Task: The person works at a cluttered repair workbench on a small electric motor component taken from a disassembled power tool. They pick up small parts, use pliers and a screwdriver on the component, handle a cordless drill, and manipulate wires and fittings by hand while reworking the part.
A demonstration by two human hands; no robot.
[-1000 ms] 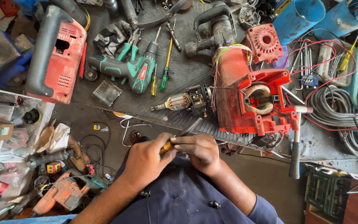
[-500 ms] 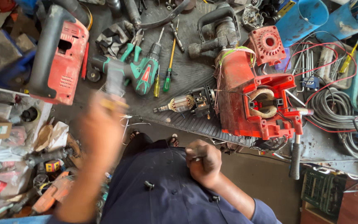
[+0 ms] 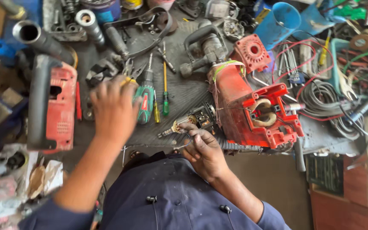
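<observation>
1. Nearest the camera, the person's dark blue buttoned shirt (image 3: 171, 200) filled the lower middle of the view, both forearms reaching up from it onto the workbench (image 3: 188, 91).
2. The right hand (image 3: 203, 149) lay at the near edge of the bench, fingers curled, pinching thin wires that ran to the motor armature (image 3: 190, 121). The armature lay on its side just beyond the fingertips, its shaft pointing left and its far end just beside the red tool housing (image 3: 252, 110).
3. The left hand (image 3: 113, 108) was stretched farther out and blurred. It was loosely closed around something with a yellow tip that showed at the fingers; what it gripped could not be told. It hovered over the green-handled tool (image 3: 145, 100).
4. Just right of that tool lay a yellow screwdriver (image 3: 156, 111) and a green-and-yellow screwdriver (image 3: 165, 91), side by side, shafts pointing away.
5. At the left edge of the bench stood a red casing with a dark handle (image 3: 58, 108), well apart from the right hand.
6. The open red tool housing showed copper-coloured windings inside, with a hammer (image 3: 298, 145) leaning at its near right corner.
7. Farther back were a round red cover (image 3: 252, 52), a grey tool body (image 3: 205, 49) and a blue funnel-shaped part (image 3: 280, 23).
8. To the right, coils of grey cable (image 3: 326, 100) and red wires (image 3: 307, 57) lay tangled.
</observation>
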